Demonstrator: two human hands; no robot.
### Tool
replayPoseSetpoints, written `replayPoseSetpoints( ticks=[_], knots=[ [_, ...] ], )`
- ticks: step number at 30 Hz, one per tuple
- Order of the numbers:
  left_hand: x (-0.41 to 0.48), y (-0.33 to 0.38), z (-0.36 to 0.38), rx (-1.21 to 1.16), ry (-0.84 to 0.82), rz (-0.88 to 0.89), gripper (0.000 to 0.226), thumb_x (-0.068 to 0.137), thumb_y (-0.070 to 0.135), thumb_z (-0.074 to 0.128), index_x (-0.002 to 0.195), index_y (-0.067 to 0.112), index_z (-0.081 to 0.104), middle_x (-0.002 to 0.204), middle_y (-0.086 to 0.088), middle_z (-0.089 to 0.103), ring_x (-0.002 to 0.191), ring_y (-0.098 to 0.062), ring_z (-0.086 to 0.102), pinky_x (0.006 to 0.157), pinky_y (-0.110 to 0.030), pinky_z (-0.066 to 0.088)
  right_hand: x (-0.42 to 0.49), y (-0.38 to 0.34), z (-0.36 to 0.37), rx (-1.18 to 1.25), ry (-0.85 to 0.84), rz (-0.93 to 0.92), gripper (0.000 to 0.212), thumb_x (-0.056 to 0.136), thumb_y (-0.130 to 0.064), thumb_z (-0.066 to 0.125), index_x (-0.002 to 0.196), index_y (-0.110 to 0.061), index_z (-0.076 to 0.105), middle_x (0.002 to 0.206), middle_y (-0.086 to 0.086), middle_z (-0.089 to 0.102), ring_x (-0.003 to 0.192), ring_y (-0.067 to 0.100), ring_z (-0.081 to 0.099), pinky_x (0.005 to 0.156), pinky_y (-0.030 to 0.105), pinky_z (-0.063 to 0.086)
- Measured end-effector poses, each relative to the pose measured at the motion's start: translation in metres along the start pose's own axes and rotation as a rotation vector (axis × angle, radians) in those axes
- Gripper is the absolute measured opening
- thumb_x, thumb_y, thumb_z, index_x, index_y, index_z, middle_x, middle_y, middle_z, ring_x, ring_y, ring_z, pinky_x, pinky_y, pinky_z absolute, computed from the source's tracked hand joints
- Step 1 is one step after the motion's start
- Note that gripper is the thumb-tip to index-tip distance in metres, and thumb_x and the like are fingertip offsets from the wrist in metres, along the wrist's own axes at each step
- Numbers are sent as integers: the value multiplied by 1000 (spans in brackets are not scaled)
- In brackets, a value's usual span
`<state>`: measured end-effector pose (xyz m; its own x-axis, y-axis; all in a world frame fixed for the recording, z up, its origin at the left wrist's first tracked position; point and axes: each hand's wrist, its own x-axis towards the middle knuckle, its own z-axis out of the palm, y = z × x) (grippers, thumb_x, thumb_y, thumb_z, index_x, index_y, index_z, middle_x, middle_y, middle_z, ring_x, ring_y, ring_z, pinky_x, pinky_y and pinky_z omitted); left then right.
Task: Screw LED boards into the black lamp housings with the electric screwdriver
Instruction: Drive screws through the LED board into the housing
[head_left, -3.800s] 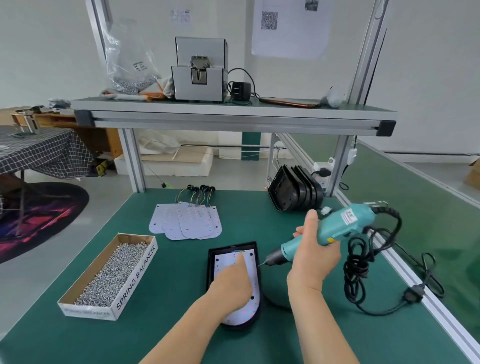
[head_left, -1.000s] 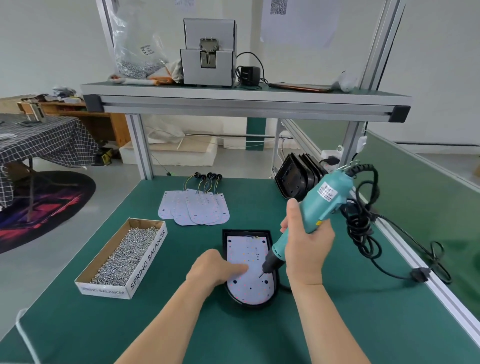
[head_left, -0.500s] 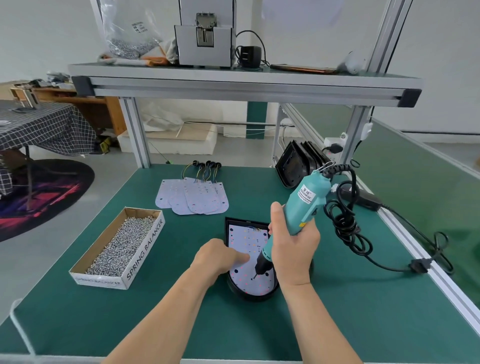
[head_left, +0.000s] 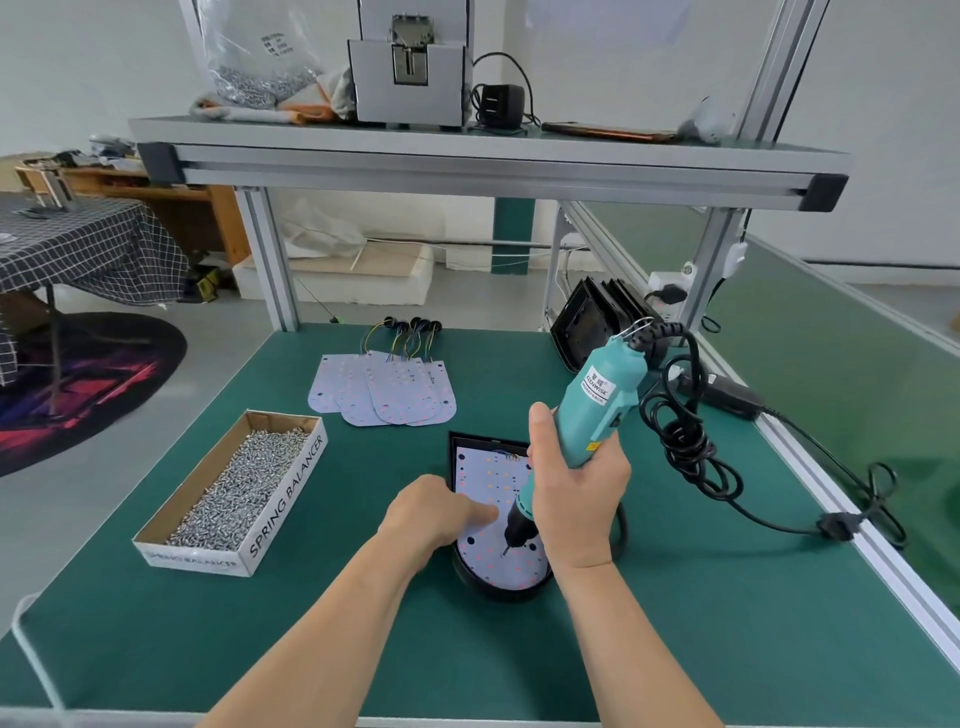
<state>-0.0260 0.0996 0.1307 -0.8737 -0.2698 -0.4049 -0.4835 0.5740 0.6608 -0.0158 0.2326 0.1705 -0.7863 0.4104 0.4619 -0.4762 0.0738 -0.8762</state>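
my right hand (head_left: 576, 499) is wrapped around the barrel of the electric screwdriver (head_left: 597, 410), which tilts up and away from my wrist. its bit meets the led board (head_left: 488, 478) just below my knuckles. the board lies inside the black lamp housing (head_left: 498, 587) on the tabletop (head_left: 701, 597), directly under both hands. my left hand (head_left: 436, 512) grasps nothing; its outstretched finger presses the board just beside the bit. to do this well, i judge the driver should stand more upright over the hole, with the push straight down and the pressing finger clear of the bit. whether a screw sits under the tip is too small to tell. the screw box (head_left: 228, 493) lies well out beyond my left hand.
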Motion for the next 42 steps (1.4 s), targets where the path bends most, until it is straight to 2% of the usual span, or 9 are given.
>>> replayPoseSetpoints(
  ticks=[5,12,19,22,27,30,35,37,42],
  knots=[
    [0,1,0,8,9,1,44,69,45,75,94,10,64,84,0,64,70,-18,57,63,-28,46,-2,4,2,4,-15,-9,44,81,-47,69,68,-8,51,55,1,54,51,23,50,52,38,47],
    [-2,-1,-1,0,-15,6,46,70,45,78,100,11,69,100,-4,73,94,-22,69,90,-41,57,-4,1,-1,25,-16,76,50,77,-48,67,70,0,51,55,9,55,52,30,52,53,41,49],
    [-8,1,-6,-15,-45,13,49,69,43,76,104,9,71,107,-8,74,98,-25,70,88,-40,56,-15,-13,-14,2,-79,-5,21,82,-47,67,73,-28,63,65,2,65,63,19,63,64,32,53],
    [-8,1,-7,-18,-35,20,51,71,41,76,108,5,70,105,-8,73,85,-24,64,77,-34,53,-17,-16,-18,9,-96,-5,17,82,-46,68,77,-30,67,69,-2,68,68,19,66,68,28,53],
    [-17,3,-9,-12,-130,42,66,58,49,76,108,7,69,109,-9,72,94,-22,66,83,-35,54,-20,-28,-21,48,-231,-1,18,79,-42,71,75,-25,67,66,0,66,62,18,62,65,30,53],
    [-20,0,-8,-24,-120,47,66,53,48,75,96,0,63,91,-6,65,76,-20,49,67,-30,40,-11,-40,-18,143,-132,21,20,82,-39,70,73,-21,67,65,6,67,62,21,64,64,28,54],
    [-21,-14,-14,-83,-39,57,48,86,56,66,84,9,58,76,2,54,66,-19,47,58,-29,38,11,-50,-19,301,234,248,45,82,-45,73,86,-2,62,64,3,70,58,16,67,55,22,51],
    [-20,-18,-22,-299,38,-16,36,96,39,57,73,13,48,64,0,44,56,-20,37,54,-28,32,16,-49,-24,320,292,340,33,87,-41,74,91,-11,59,66,-2,71,61,13,67,57,21,51],
    [-25,-35,-44,-929,106,-41,31,96,-17,30,96,-9,60,88,-23,59,74,-29,61,58,-30,59,12,-45,-34,378,301,473,28,91,-33,73,103,-15,56,74,-6,72,71,8,71,69,24,50]
  ],
)
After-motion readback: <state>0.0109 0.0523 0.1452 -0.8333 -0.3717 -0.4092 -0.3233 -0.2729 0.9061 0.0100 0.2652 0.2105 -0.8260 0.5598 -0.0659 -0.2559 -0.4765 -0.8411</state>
